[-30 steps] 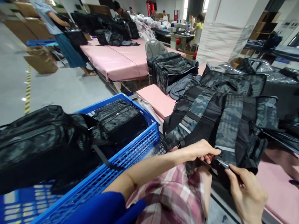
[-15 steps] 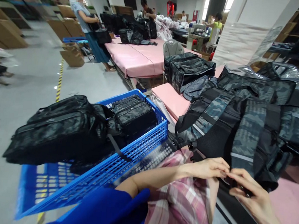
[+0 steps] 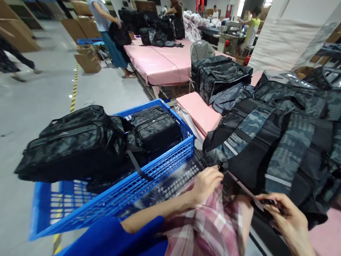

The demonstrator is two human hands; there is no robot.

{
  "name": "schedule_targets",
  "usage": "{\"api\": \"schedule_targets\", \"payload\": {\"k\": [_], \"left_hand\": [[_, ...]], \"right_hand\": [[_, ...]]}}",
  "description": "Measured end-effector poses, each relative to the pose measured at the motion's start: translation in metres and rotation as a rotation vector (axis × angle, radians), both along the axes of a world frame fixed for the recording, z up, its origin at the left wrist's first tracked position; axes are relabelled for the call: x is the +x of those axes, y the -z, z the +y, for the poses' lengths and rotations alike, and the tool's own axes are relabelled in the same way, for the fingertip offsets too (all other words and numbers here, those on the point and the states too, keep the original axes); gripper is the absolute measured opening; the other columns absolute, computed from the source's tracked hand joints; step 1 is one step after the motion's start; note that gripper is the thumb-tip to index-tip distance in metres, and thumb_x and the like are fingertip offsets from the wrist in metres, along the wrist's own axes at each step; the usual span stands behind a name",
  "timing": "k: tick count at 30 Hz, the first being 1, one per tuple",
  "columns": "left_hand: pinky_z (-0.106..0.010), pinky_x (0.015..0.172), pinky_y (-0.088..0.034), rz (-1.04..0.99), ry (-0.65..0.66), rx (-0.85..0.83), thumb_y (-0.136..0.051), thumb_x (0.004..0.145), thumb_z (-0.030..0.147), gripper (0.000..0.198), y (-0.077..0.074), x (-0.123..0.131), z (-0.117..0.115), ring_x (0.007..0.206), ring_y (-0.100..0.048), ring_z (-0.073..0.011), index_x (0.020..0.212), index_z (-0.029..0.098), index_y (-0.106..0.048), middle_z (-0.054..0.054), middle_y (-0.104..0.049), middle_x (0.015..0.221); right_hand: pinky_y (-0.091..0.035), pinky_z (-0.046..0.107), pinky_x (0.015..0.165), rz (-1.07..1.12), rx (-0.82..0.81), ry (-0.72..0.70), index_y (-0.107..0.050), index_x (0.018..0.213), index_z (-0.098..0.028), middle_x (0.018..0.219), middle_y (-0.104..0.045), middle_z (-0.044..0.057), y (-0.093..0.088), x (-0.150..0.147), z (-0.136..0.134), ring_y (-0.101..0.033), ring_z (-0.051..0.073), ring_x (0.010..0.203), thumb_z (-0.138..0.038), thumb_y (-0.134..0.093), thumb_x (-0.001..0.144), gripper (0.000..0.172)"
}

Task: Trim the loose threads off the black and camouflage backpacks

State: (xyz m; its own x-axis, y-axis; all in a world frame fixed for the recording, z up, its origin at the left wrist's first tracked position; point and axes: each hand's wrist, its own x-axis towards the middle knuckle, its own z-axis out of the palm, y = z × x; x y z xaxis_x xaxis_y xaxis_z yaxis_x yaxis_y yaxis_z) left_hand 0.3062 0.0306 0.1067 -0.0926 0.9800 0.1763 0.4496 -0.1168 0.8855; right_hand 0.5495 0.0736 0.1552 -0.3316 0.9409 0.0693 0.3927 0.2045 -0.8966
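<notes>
A camouflage backpack with black mesh and wide shoulder straps lies back-side up before me. My left hand has its fingers curled at the near left edge of the pack. Right beside its fingertips is a black buckle; whether they grip it is hidden. My right hand, low by the pack's near edge, is closed around a small black plastic-looking piece whose kind I cannot make out. Its thumb and fingers press on this piece. The two hands are apart.
On my left a blue plastic crate holds black camouflage bags. More bags sit on the pink-covered table ahead. A person stands by another pink table; someone walks at far left.
My left hand has drawn away from my right hand, moving left to the buckle. My right hand keeps the small black piece. At far left a walking person has come further into view.
</notes>
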Motion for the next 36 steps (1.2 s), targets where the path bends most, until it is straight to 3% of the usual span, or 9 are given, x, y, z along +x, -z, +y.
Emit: {"api": "schedule_targets", "payload": {"k": [4,9,11,13,17,19,27,33,36], "left_hand": [[-0.028,0.085,-0.045,0.307,-0.044,-0.168,-0.044,0.090,0.022,0.030,0.026,-0.013,0.011,0.095,-0.056,-0.0166,0.116,0.021,-0.058,-0.007,-0.056,0.113],[-0.030,0.075,-0.044,0.386,-0.138,-0.266,-0.045,0.084,0.016,0.021,0.022,0.014,0.034,0.088,-0.055,-0.0188,0.097,0.015,-0.061,-0.009,-0.052,0.107],[-0.030,0.075,-0.043,0.271,-0.187,-0.250,-0.050,0.079,0.016,0.013,0.014,0.019,0.037,0.085,-0.054,-0.0178,0.087,0.014,-0.060,-0.008,-0.052,0.104],[-0.027,0.075,-0.042,-0.024,-0.153,-0.253,-0.058,0.073,0.019,0.007,0.004,0.018,0.035,0.082,-0.054,-0.0152,0.078,0.014,-0.059,-0.006,-0.054,0.096],[-0.022,0.064,-0.042,-0.936,0.211,-0.478,-0.066,0.068,0.027,0.023,-0.014,0.012,0.024,0.070,-0.057,-0.0122,0.085,0.012,-0.060,-0.005,-0.060,0.083],[-0.023,0.063,-0.043,-1.198,0.307,-0.585,-0.069,0.066,0.027,0.026,-0.019,0.013,0.019,0.066,-0.060,-0.0131,0.085,0.011,-0.061,-0.007,-0.063,0.079],[-0.020,0.052,-0.040,-1.293,0.199,-0.600,-0.078,0.063,0.028,0.031,-0.022,0.028,0.018,0.060,-0.061,-0.0127,0.073,0.012,-0.054,-0.005,-0.062,0.069],[-0.019,0.048,-0.038,-1.217,0.194,-0.540,-0.083,0.054,0.041,0.050,-0.025,0.032,0.015,0.052,-0.055,-0.0082,0.087,0.012,-0.058,-0.001,-0.061,0.067],[-0.018,0.044,-0.034,-1.197,0.216,-0.571,-0.085,0.050,0.044,0.051,-0.028,0.031,0.016,0.048,-0.051,-0.0070,0.075,0.011,-0.055,0.000,-0.057,0.060]], "right_hand": [[-0.053,0.027,0.062,-0.024,-0.009,0.012,-0.066,0.078,-0.018,0.075,-0.069,0.008,0.002,-0.003,0.002,-0.065,0.020,0.069,-0.045,-0.068,0.068,0.029],[-0.054,0.029,0.064,-0.063,0.014,0.050,-0.069,0.078,-0.018,0.075,-0.070,0.006,0.004,-0.006,0.002,-0.065,0.020,0.068,-0.045,-0.068,0.067,0.029],[-0.055,0.029,0.066,-0.078,0.036,0.061,-0.071,0.076,-0.018,0.079,-0.071,0.007,0.008,-0.005,0.003,-0.066,0.021,0.070,-0.046,-0.068,0.066,0.030],[-0.055,0.030,0.069,-0.088,0.039,0.069,-0.072,0.078,-0.019,0.082,-0.071,0.007,0.012,-0.004,0.003,-0.067,0.022,0.073,-0.046,-0.068,0.066,0.030],[-0.056,0.033,0.074,-0.089,0.036,0.045,-0.074,0.084,-0.019,0.086,-0.071,0.008,0.016,-0.009,0.004,-0.068,0.023,0.076,-0.045,-0.066,0.067,0.032],[-0.056,0.035,0.075,-0.109,0.052,0.013,-0.074,0.086,-0.019,0.088,-0.071,0.008,0.015,-0.013,0.004,-0.068,0.025,0.078,-0.045,-0.065,0.068,0.033],[-0.054,0.034,0.077,-0.222,0.080,-0.036,-0.074,0.089,-0.020,0.091,-0.071,0.007,0.004,-0.023,0.002,-0.068,0.026,0.083,-0.039,-0.055,0.071,0.032],[-0.054,0.032,0.076,-0.155,-0.017,0.016,-0.074,0.090,-0.020,0.093,-0.071,0.007,0.011,-0.026,0.002,-0.068,0.025,0.084,-0.043,-0.060,0.071,0.032],[-0.054,0.030,0.074,-0.095,-0.090,0.010,-0.074,0.089,-0.019,0.092,-0.071,0.007,0.011,-0.028,0.002,-0.068,0.024,0.082,-0.044,-0.063,0.070,0.033]]}}
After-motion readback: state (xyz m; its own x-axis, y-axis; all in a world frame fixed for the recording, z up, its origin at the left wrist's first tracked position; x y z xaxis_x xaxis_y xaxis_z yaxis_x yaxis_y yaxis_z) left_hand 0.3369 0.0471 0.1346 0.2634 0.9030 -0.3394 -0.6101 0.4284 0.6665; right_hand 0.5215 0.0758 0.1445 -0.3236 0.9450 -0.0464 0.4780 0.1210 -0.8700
